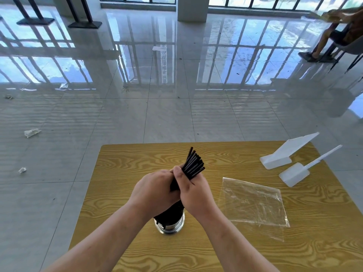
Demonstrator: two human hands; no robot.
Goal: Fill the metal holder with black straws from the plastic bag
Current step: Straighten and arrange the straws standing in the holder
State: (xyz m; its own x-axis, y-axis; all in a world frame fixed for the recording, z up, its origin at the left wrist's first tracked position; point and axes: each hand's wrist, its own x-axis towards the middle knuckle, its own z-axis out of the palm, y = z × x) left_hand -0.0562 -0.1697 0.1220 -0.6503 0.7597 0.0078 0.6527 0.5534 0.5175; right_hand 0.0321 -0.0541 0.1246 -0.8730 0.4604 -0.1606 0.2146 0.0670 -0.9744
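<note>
Left hand and right hand clasp the black straws over the metal holder.
The hands press side by side, fingers curled tight round the bundle. Its tops fan out toward 1 o'clock and its lower ends stand in the holder, just under the wrists. The plastic bag lies flat on the wooden table at 3 o'clock from the holder, and two white plastic pieces sit at 2 o'clock near the far edge.
</note>
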